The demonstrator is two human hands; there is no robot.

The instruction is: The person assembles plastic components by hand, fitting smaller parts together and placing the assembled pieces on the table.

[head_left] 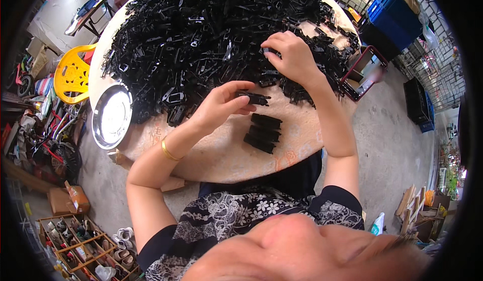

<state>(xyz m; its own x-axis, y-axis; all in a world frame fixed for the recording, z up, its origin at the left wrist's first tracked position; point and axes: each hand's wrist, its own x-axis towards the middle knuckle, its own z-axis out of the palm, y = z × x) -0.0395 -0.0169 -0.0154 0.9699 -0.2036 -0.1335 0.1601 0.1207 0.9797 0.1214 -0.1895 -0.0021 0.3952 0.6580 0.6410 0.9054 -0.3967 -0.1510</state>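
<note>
Shirt: soft dark cloth (pixel 241 205) with pale flowers and lace-like pattern, worn by the person at the table's near edge.
Table: a round top (pixel 226 168) with pale, mottled surface and faded reddish marks.
Bracelet: a smooth, gold-coloured band (pixel 170 151) on the left forearm, above the table's near left part.
Small row: several ridged, dark blocks (pixel 262 132) lie side by side near the table's front edge.
Left hand: the fingers and thumb of this hand (pixel 224 102) grip a slim black piece (pixel 257 99), just above the table's middle.
Right hand: this hand (pixel 291 55) is bent over the table's right part, thumb and forefinger close together; I cannot tell if something is between them.
Heap: many narrow, glossy black parts (pixel 201 44), tangled, cover the table's far side.
Dish: a round, shiny metal tray (pixel 111 116) at the table's left edge.
Chair: yellow, with cut-out holes (pixel 73 75), left of the table.
Crates: blue, box-shaped (pixel 395 17), beyond the table's right side.
</note>
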